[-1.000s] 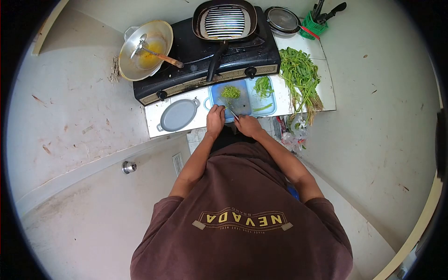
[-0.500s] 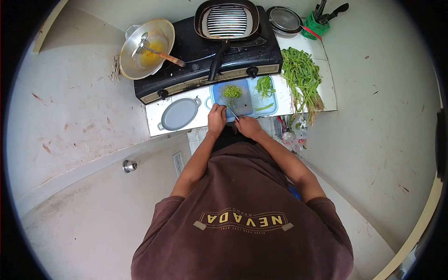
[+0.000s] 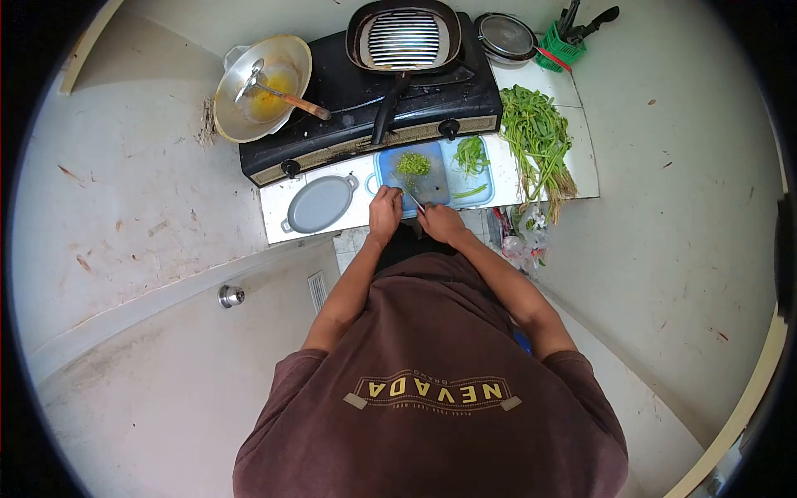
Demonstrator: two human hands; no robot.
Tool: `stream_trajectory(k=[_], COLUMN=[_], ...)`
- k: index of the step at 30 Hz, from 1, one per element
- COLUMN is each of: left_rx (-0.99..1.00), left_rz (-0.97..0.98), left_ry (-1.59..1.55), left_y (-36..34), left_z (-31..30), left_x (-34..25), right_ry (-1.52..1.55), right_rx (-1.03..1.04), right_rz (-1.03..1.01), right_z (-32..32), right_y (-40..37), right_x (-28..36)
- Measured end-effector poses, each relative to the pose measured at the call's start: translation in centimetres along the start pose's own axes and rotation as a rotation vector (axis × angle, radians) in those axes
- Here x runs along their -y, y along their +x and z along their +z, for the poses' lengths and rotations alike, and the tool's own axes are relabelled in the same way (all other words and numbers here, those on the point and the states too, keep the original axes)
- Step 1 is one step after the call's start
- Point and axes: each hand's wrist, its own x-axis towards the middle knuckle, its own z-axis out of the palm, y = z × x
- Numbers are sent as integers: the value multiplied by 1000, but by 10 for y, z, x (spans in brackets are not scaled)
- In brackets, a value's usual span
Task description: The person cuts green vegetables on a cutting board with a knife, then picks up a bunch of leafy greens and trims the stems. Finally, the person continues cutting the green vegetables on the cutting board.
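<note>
Finely chopped green stalks (image 3: pixel 413 163) lie in a small mound on a darker blue rectangular cutting board (image 3: pixel 432 156), just beyond both hands. Nearest the wearer, the right hand (image 3: pixel 442 224) is closed around the handle of a thin-bladed metal knife (image 3: pixel 415 201), whose blade slants forward and left across the near part of the board. The left hand (image 3: pixel 385 212) has its fingers bent together at the board's near edge, close to the blade; whether they pinch a stalk is hidden at this size. Cutting well here would seem to call for tucked left fingertips, knuckles guiding the blade, and short, even strokes with the board kept steady, since its near edge leaves little room. The mound sits ahead of the left hand and forward-left of the right one, clear of the fingers. Right of it, a pale blue plastic surface (image 3: pixel 484 173) carries loose green leaves (image 3: pixel 471 155), and a gray oval tray with handles (image 3: pixel 320 203) rests left of the board. Farther right lies a large rooted bunch of leafy greens (image 3: pixel 535 124). Beyond, a black two-knob stove (image 3: pixel 344 100) bears a square black grill pan (image 3: pixel 403 40) and a wide metal wok (image 3: pixel 232 108).
</note>
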Motion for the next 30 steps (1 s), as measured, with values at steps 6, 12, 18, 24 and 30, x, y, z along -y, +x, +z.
stream_trajectory(k=[6, 12, 18, 24, 30], left_rx=[19, 14, 9, 3, 17], left_rz=[-14, -7, -33, -36, -6], left_ry=[6, 16, -1, -28, -38], left_y=[0, -1, 0, -2, -1], left_z=[-1, 3, 0, 2, 2], left_x=[-3, 1, -2, 3, 8], right_ry=[7, -1, -28, -14, -9], right_rx=[28, 7, 60, -1, 38], right_rz=[1, 5, 15, -16, 2], right_z=[2, 7, 2, 7, -1], right_y=[1, 11, 4, 13, 5], right_x=[4, 5, 6, 8, 5])
